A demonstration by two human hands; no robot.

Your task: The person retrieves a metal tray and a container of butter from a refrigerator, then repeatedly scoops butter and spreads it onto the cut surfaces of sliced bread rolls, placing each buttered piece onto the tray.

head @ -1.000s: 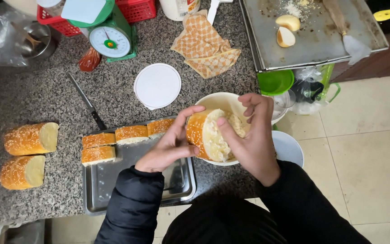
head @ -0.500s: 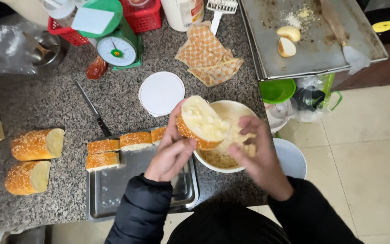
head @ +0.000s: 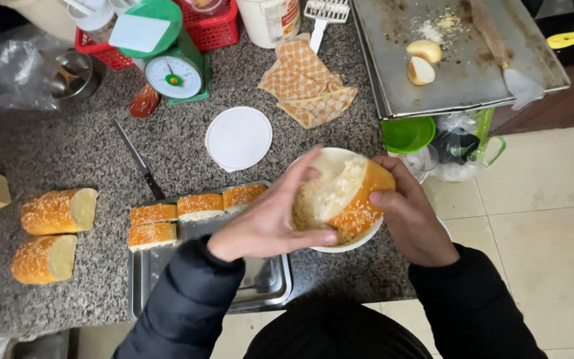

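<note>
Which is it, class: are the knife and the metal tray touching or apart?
Cannot tell. In the head view the knife handle ends right at the metal tray corner; no clear gap or contact.

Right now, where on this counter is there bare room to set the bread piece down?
Bare granite lies between the knife and the sesame loaves, and between the white lid and the checkered cloth. The tray's near half is bare. It is crowded around the scale and red basket.

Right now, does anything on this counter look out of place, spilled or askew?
Little stands out. The white round lid lies loose on the granite counter, off any container. Crumbs are scattered on the steel tray by two pale pieces. The left hand and right hand hold a bread piece over the bowl.
</note>
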